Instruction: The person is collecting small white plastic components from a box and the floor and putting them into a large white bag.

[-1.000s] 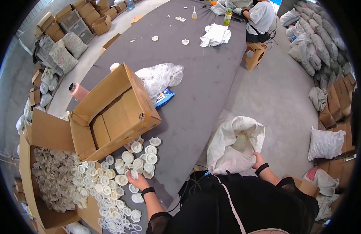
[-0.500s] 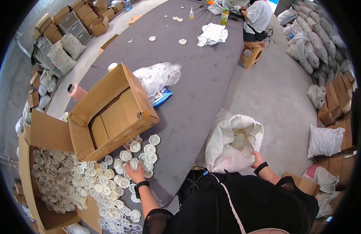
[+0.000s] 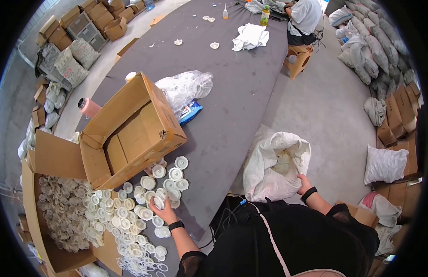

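Observation:
My left hand is closed around a few round white plastic lids at the edge of the pile on the grey-covered table. Beside its fingers lies a loose group of similar lids. More pale lids spread to the left, and thin clear rings lie at the near end. My right hand grips the rim of an open white woven sack standing by the table's right edge. Some pale pieces show inside the sack.
A large carton full of translucent parts lies at the left. An open cardboard box stands tilted behind the lids, near a clear plastic bag and a pink bottle. Another person sits at the far right.
My left hand has shifted slightly right and nearer, and the lids in its fingers now show more plainly. My right hand stays on the sack's rim. The whole view has moved a little.

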